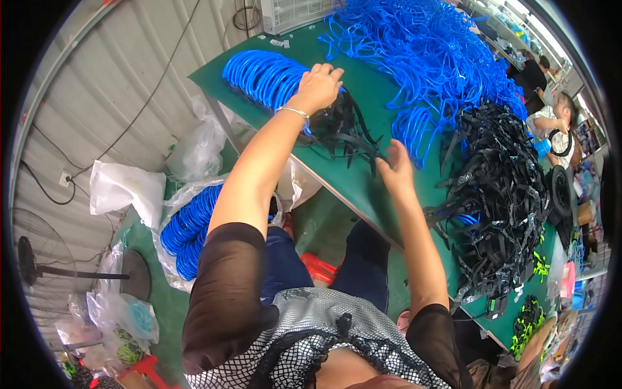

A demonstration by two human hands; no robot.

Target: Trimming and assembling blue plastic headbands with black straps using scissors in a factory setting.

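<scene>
My left hand (319,85) lies at the near end of a row of blue looped tubes (264,72), its fingers slightly apart and bent over the top; the fingertips' undersides are hidden. Below and beside that hand spreads a small bunch of black straps (345,129) with buckle-like ends. My right hand (396,170) hovers by the loose strap ends, thumb and fingers apart, nothing visible between them. Just beyond it lies a small bundle of blue loops (414,133).
A large tangle of blue tubes (421,45) covers the green table's (214,71) far side. Black straps (499,194) are heaped at right. On the floor at left are a bag of blue coils (194,227), a white sack (123,188) and a fan (26,259). Another person (560,126) works at far right.
</scene>
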